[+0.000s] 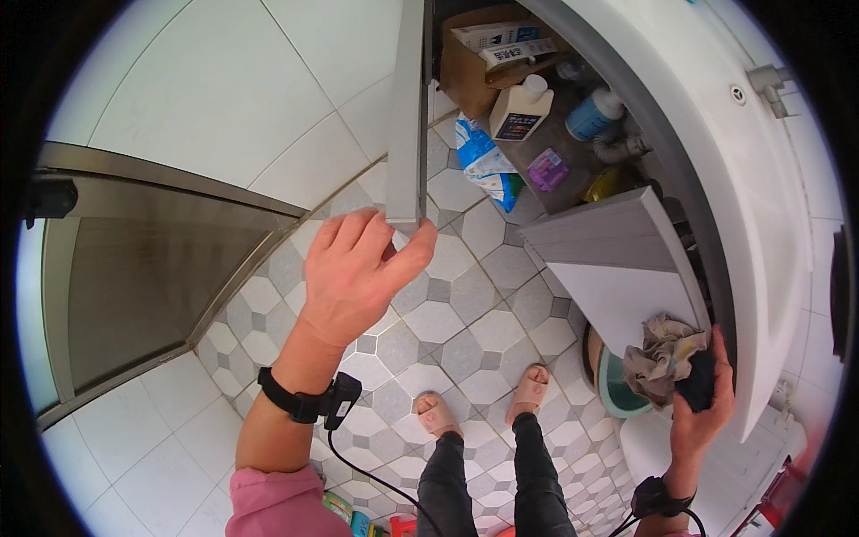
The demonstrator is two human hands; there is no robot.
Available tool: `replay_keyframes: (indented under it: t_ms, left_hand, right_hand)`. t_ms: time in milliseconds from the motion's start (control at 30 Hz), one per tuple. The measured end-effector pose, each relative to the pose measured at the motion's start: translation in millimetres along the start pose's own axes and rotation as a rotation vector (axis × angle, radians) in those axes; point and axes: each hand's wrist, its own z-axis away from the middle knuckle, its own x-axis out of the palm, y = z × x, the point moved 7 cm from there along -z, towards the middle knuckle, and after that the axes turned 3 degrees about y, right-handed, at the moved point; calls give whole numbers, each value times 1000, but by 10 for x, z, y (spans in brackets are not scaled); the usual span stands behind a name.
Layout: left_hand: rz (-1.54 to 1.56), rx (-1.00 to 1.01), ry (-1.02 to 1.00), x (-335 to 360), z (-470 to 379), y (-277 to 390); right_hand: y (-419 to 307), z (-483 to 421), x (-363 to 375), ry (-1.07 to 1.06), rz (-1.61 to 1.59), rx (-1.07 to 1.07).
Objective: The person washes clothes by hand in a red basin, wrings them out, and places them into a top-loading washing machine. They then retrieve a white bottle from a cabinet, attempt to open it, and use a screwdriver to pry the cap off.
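My left hand (366, 275) holds the free edge of an open grey cabinet door (406, 127), thumb on one side and fingers on the other. In my right hand (708, 403) are a crumpled grey-brown cloth (661, 356) and a dark cloth (699, 379). That hand's fingertips reach the outer edge of a second door (604, 268), which is partly open with its white lower part showing. Between the doors, the cabinet floor (537, 151) bears a cream jug with a white cap (520, 111), a blue bottle (594, 114) and a purple packet (547, 169).
A cardboard box (463, 74) with cartons stands inside the cabinet, near a grey drain pipe (621, 144). A blue-and-white bag (483, 161) is on the tiled floor (463, 329). Above the cabinet runs a white washbasin (758, 201). A green basin (617, 389) sits below the right door.
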Motion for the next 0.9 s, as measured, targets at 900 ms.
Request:
replay_keyframes:
  t_ms: [900]
  left_hand:
    - [5, -62, 19, 86, 79, 10]
  right_hand:
    - [-495, -1864, 3082, -193, -405, 75]
